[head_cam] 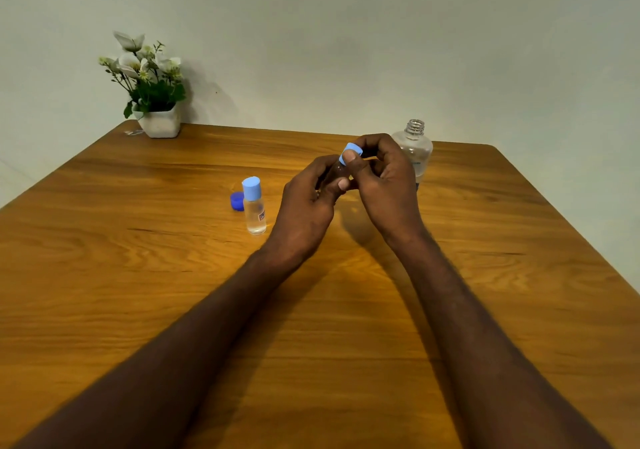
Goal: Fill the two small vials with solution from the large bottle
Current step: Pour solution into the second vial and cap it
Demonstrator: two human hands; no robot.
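Observation:
My left hand [308,202] grips the body of a small clear vial [338,170], held tilted above the table. My right hand [382,178] pinches that vial's light blue cap [351,152] between thumb and fingers. A second small vial [254,211] with a light blue cap stands upright on the table left of my hands, with clear liquid in it. The large clear bottle [415,147] stands uncapped behind my right hand, partly hidden by it. Its dark blue cap [237,201] lies beside the standing vial.
A wooden table [138,292] fills the view, set against a pale wall. A white pot of white flowers [157,116] stands at the table's back left corner.

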